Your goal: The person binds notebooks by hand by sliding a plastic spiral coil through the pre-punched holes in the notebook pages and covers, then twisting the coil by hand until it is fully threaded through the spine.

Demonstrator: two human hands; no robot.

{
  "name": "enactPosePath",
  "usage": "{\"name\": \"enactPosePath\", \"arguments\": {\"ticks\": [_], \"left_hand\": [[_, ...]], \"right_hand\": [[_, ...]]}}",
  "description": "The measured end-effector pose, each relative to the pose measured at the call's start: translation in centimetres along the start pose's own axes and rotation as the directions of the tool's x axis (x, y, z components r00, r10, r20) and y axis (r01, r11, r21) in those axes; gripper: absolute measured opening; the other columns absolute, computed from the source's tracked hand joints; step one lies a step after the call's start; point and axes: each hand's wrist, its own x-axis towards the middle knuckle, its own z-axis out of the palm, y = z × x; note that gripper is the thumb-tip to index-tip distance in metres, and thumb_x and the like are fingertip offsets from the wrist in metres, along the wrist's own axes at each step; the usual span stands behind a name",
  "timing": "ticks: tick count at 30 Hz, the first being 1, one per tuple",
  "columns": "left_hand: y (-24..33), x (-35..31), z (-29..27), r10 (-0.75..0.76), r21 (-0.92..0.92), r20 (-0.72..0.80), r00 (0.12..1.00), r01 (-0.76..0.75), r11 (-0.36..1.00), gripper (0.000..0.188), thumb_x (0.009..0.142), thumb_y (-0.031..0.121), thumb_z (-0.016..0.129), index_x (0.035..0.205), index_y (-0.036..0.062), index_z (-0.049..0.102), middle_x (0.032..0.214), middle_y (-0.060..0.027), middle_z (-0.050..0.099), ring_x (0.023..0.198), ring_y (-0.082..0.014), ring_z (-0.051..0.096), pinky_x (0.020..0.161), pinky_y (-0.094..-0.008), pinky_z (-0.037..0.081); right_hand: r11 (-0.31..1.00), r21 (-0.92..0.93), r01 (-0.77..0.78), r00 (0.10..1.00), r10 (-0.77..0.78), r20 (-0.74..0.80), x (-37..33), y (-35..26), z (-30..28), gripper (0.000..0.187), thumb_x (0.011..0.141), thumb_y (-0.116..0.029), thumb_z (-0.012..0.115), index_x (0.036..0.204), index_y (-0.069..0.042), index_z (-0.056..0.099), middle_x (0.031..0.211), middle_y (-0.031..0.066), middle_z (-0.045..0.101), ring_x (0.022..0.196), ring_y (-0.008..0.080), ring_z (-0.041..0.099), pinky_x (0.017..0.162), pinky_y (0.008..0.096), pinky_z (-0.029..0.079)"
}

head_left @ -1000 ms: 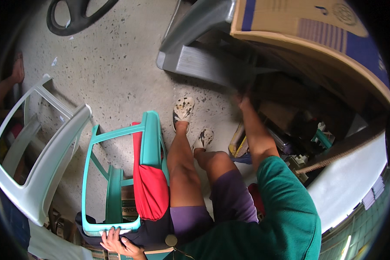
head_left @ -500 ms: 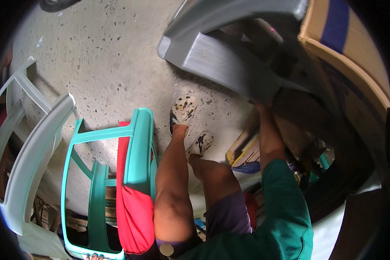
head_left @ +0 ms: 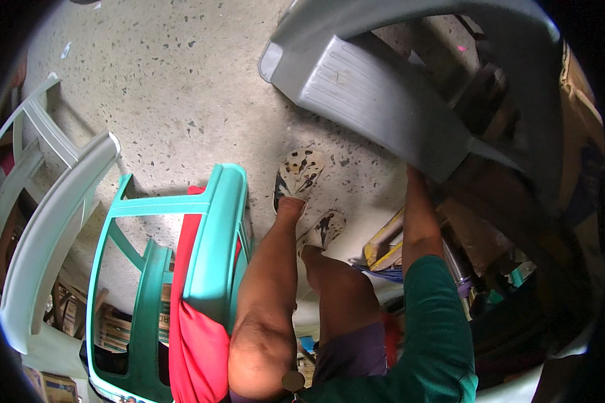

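Observation:
A large grey moulded plastic piece [head_left: 376, 94] with a ribbed, step-like face fills the upper right, tilted above the floor. My right forearm reaches up to its lower edge; the right hand is hidden there, so its fingers do not show. At the lower left stands a teal plastic chair [head_left: 212, 235], seen from above, with a red cloth [head_left: 198, 342] hanging over it beside my leg. Only the fingertips of my left hand [head_left: 129, 399] show at the picture's bottom edge, curled over the chair's rim.
A pale grey plastic chair [head_left: 54, 221] stands at the far left. Cardboard [head_left: 581, 134] shows at the right edge. Beside my right forearm lies a yellow-edged wooden piece [head_left: 385, 248]. Under my shoes [head_left: 301, 173] is a speckled floor [head_left: 181, 101]; boxes and scraps lie at lower left.
The grey plastic piece has shifted right and covers more of the upper right. Less of the cardboard box shows. My view has turned slightly, and less of my left hand is visible.

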Motion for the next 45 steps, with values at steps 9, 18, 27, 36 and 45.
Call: {"name": "enactPosePath", "arguments": {"ticks": [9, 18, 27, 36, 45], "left_hand": [[-0.8, 0.0, 0.5, 0.007, 0.013, 0.007, 1.000, -0.007, 1.000, 0.039, 0.089, 0.035, 0.037, 0.093, 0.0048, 0.062, 0.104, -0.0108, 0.060, 0.113, -0.0331, 0.045, 0.101, -0.0529, 0.016], [-3.4, -1.3, 0.6, -0.018, -0.041, 0.037, 0.999, 0.020, 0.999, 0.039, 0.088, 0.035, 0.037, 0.093, 0.0037, 0.061, 0.104, -0.0112, 0.060, 0.113, -0.0327, 0.045, 0.102, -0.0520, 0.017], [-4.7, -0.8, -0.3, 0.013, -0.170, 0.036, 0.999, -0.007, 0.985, 0.032, 0.082, 0.032, 0.045, 0.092, 0.0086, 0.064, 0.105, -0.0074, 0.060, 0.112, -0.0301, 0.045, 0.104, -0.0512, 0.013], [-3.8, -1.7, -1.0, -0.022, -0.156, -0.075, 0.997, 0.010, 0.988, 0.027, 0.081, 0.030, 0.047, 0.092, 0.0135, 0.065, 0.104, -0.0034, 0.058, 0.113, -0.0257, 0.044, 0.104, -0.0500, 0.015], [-4.2, -1.4, -0.5, 0.073, 0.151, -0.184, 0.980, -0.045, 0.987, 0.023, 0.087, 0.030, 0.042, 0.093, 0.0180, 0.061, 0.101, -0.0005, 0.057, 0.097, -0.0217, 0.051, 0.095, -0.0429, 0.031]], "right_hand": [[0.961, -0.252, 0.116, 0.993, -0.122, -0.007, -0.4, 0.9, 1.0, 0.042, 0.081, -0.026, 0.060, 0.112, -0.001, 0.048, 0.106, 0.0141, 0.055, 0.091, 0.0269, 0.055, 0.064, 0.0379, 0.047], [0.954, 0.151, -0.260, 0.938, 0.212, 0.275, -11.4, 4.3, -2.3, 0.018, 0.084, -0.015, 0.058, 0.098, -0.005, 0.055, 0.088, 0.0121, 0.061, 0.068, 0.0202, 0.058, 0.045, 0.0281, 0.041], [0.716, 0.318, -0.622, 0.580, 0.149, 0.801, -42.5, -19.6, -9.8, 0.027, 0.091, -0.018, 0.053, 0.116, -0.009, 0.049, 0.092, 0.0073, 0.062, 0.062, 0.0108, 0.058, 0.051, 0.0199, 0.045], [0.769, 0.554, -0.320, 0.437, -0.399, 0.806, -58.9, -40.5, -29.9, 0.025, 0.095, -0.012, 0.039, 0.117, -0.002, 0.044, 0.101, 0.0120, 0.060, 0.074, 0.0138, 0.061, 0.060, 0.0199, 0.044], [0.273, 0.604, 0.748, 0.649, -0.489, -0.583, -58.7, -46.4, -55.2, 0.011, 0.093, -0.014, 0.047, 0.099, -0.005, 0.043, 0.082, 0.0118, 0.060, 0.066, 0.0204, 0.063, 0.056, 0.0250, 0.044]]}}
